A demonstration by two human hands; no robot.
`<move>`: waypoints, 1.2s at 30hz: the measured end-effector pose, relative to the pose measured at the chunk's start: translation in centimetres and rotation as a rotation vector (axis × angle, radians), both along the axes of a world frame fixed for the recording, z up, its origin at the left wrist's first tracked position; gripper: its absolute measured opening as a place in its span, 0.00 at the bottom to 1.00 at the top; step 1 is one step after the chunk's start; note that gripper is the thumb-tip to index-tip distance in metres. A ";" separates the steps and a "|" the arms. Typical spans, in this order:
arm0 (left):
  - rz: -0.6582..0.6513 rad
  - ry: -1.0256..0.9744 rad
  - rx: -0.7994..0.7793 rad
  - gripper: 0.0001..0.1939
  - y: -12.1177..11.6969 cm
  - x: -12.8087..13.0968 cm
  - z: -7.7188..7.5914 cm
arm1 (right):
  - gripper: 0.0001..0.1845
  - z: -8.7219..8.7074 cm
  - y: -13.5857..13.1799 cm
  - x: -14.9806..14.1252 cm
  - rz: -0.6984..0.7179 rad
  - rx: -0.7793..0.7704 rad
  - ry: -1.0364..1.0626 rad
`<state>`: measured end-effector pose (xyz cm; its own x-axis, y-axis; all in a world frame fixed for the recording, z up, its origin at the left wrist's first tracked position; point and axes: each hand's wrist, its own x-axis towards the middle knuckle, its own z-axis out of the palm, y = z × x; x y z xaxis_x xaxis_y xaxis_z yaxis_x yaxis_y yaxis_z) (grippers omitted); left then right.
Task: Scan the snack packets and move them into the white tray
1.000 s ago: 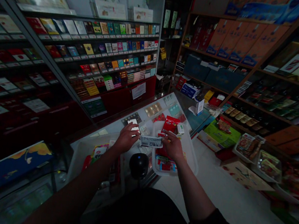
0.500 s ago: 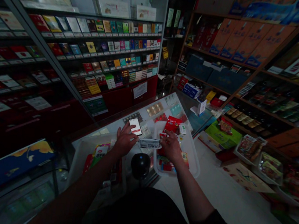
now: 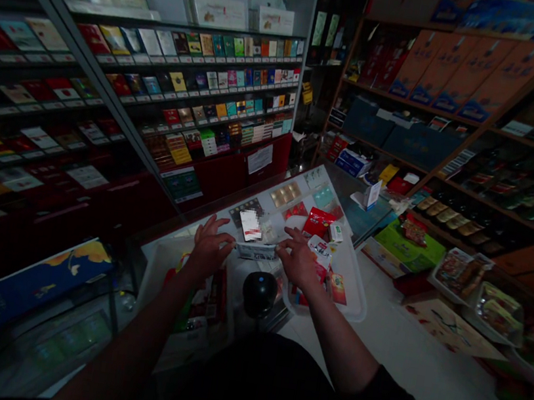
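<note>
Pinched at either end by the left hand [image 3: 211,246] and the right hand [image 3: 296,258], a pale printed packet [image 3: 255,252] stretches crosswise, its long axis running from one to the other. Neither hand is nearer; a black rounded device [image 3: 259,293] stands just on its near side.

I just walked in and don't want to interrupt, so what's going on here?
A person holds a small printed packet by its two ends, one in the left hand and the other in the right hand. A rounded black device is nearer the body. Beyond the packet, a phone with a lit screen lies on the counter. A white tub of packets is on the right; another tub is on the left.
</note>
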<state>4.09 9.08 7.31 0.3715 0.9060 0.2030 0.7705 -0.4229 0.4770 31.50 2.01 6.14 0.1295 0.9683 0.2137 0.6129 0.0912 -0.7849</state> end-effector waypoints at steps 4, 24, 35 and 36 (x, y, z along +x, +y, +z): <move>0.047 -0.026 0.042 0.12 -0.7 -3.0 0.0 | 0.07 0.7 0.8 -3.0 0.069 -0.005 -0.022; 0.301 0.078 -0.015 0.14 -5.5 -14.5 -4.2 | 0.14 0.6 1.7 -14.2 0.462 -0.079 -0.595; 0.335 0.154 0.020 0.19 -5.0 -13.2 -5.1 | 0.21 1.3 0.6 -13.2 0.414 -0.043 -0.632; 0.321 0.151 0.024 0.19 -4.9 -12.9 -5.0 | 0.21 1.6 0.6 -12.8 0.399 -0.044 -0.625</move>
<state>-8.81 4.22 2.30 0.0957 0.9771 0.1898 0.9270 -0.1570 0.3407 18.66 2.59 7.72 -0.3667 0.9258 0.0923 0.8734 0.3767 -0.3086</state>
